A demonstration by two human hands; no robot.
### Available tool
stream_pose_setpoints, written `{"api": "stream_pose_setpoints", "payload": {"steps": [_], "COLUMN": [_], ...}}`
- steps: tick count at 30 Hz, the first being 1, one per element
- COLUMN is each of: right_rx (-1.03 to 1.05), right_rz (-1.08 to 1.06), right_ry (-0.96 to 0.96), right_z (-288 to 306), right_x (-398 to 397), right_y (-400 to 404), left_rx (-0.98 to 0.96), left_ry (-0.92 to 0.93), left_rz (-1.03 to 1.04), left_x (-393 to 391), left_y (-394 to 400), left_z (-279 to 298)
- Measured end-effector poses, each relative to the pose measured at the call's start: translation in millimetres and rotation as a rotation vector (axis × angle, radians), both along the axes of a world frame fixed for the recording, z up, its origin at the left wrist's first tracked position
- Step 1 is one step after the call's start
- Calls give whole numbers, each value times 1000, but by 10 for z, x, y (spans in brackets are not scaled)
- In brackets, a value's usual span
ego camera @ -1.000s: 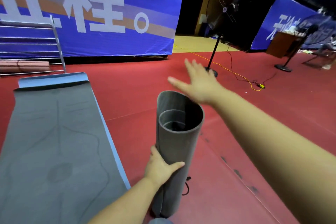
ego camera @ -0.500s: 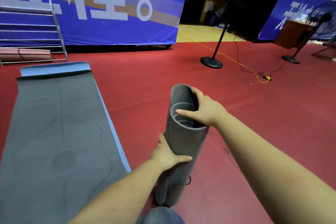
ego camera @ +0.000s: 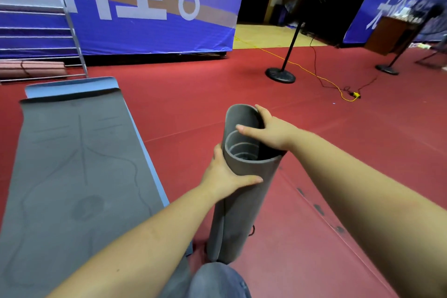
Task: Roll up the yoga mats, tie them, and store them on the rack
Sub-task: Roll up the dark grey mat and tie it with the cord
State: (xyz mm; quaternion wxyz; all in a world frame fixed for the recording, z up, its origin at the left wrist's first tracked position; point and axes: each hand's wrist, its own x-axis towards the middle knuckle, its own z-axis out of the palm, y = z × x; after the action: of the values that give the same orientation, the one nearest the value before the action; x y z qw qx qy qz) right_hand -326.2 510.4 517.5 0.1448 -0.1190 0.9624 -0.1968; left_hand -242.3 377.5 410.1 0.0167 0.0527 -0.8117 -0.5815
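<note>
Both forearms bare — no sleeves — and a knee [ego camera: 217, 280] in faded blue-grey denim.

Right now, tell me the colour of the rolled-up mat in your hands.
Grey, inside and out: the rolled mat shows best in the head view.

Rolled mats in my grip: one, the grey rolled mat [ego camera: 239, 201], stood on end on the floor.
Mats lying flat beside me: two, a grey mat [ego camera: 72, 164] on top of a blue mat [ego camera: 72, 83].
Rolled mats on the rack [ego camera: 72, 31]: one that I can make out, a pink roll [ego camera: 31, 69].
My hands: two, the left hand [ego camera: 225, 176] and the right hand [ego camera: 271, 130].
Fan stands: two, a near stand [ego camera: 280, 75] and a far stand [ego camera: 387, 69].
Banners: two, a big banner [ego camera: 145, 19] and a side banner [ego camera: 391, 2].
</note>
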Motion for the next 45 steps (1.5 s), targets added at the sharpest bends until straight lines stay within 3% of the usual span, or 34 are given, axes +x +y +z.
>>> {"api": "stream_pose_setpoints", "payload": {"steps": [2,5,7,12,14,18,20,24,26,28,32,35,37,39,41,45], "right_rx": [2,-97,-155,273,256,116,166,159,159,316,357,126,-189,-351,-397,-223], "right_rz": [3,0,-49,-54,-9,53,48,-14,-24,62,68,96,-47,-244,-265,-220], "right_ry": [30,541,681,145,50,-73,16,461,358,222,221,155,130,120,58,114], "right_z": [309,1024,1089,-517,-773,-643,-474,-18,-308,-858,-1191,-994,-892,-889,-998,-1160], "right_x": [-65,-5,30,411,454,298,216,112,169,383,382,272,232,278,433,662], "right_y": [-7,-94,-83,-51,-72,-38,-21,-78,-75,-54,50,165,359,525,508,378], "left_rx": [-2,3,3,-66,-73,-83,-76,-51,-65,-87,-85,-105,-135,-129,-129,-185], "left_ry": [3,-14,-20,-161,-234,-254,-260,-268,-256,-280,-315,-354,-356,-341,-332,-315], "left_rz": [15,19,30,-54,-62,24,23,50,38,12,46,37,43,54,53,-65], "left_x": [21,59,68,134,268,324,276,220,206,215,224,225,222,219,212,193], "left_y": [46,95,135,203,206,188,202,218,273,367,461,460,453,434,412,238], "left_z": [-6,-31,-28,-192,-409,-551,-552,-594,-617,-625,-688,-735,-767,-801,-792,-750]}}
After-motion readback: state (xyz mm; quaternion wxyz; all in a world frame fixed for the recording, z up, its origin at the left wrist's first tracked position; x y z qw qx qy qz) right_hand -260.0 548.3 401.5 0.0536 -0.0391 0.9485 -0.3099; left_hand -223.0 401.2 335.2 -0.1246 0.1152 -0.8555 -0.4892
